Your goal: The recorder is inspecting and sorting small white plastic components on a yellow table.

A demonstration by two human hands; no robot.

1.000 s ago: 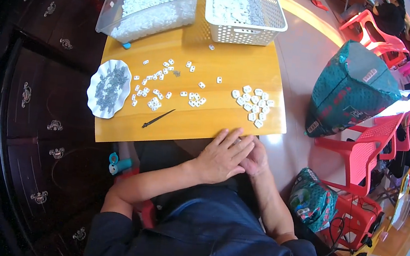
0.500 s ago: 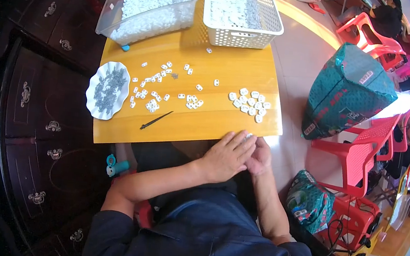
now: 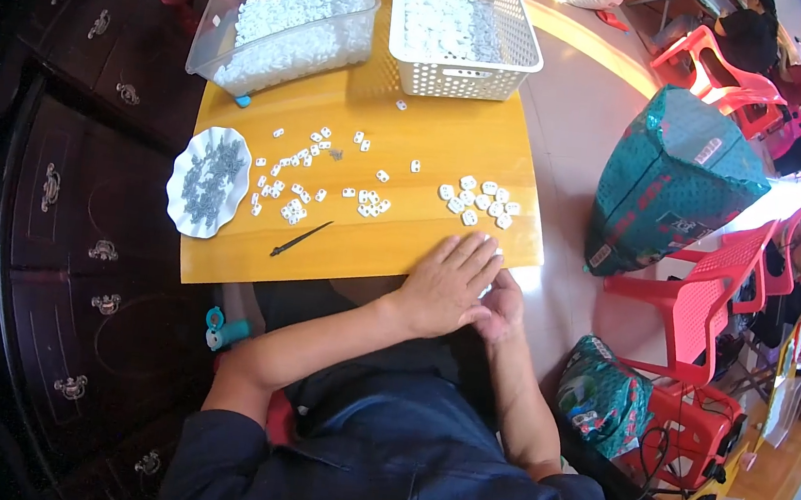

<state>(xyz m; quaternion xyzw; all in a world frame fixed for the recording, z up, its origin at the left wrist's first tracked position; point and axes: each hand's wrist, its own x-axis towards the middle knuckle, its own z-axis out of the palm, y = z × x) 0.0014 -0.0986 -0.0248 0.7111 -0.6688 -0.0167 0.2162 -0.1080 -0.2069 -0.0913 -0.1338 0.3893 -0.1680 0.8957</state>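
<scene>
My left hand point(image 3: 456, 280) reaches across to the table's near right edge, fingers stretched out and laid flat. A bit of white shows at its fingertips, probably a small plastic piece. Close below it, just off the edge, my right hand point(image 3: 501, 311) is turned palm up and looks cupped. The left hand covers most of its fingers, so what it holds is hidden. Just beyond my fingertips lies a cluster of rounded white pieces point(image 3: 467, 198). Farther left are many smaller white two-holed pieces point(image 3: 294, 210) and a dark pointed tool point(image 3: 300, 239).
A scalloped white plate point(image 3: 176, 189) of small grey parts stands at the table's left. At the back are a clear bin point(image 3: 208, 56) and a white perforated basket point(image 3: 464, 79), both full of white pieces. Green sacks point(image 3: 665, 195) and red plastic chairs point(image 3: 697, 306) stand right.
The white cluster has fewer pieces on its near right side. My left fingertips have moved slightly farther onto the table, while the right hand stays beneath. The whole view has shifted slightly.
</scene>
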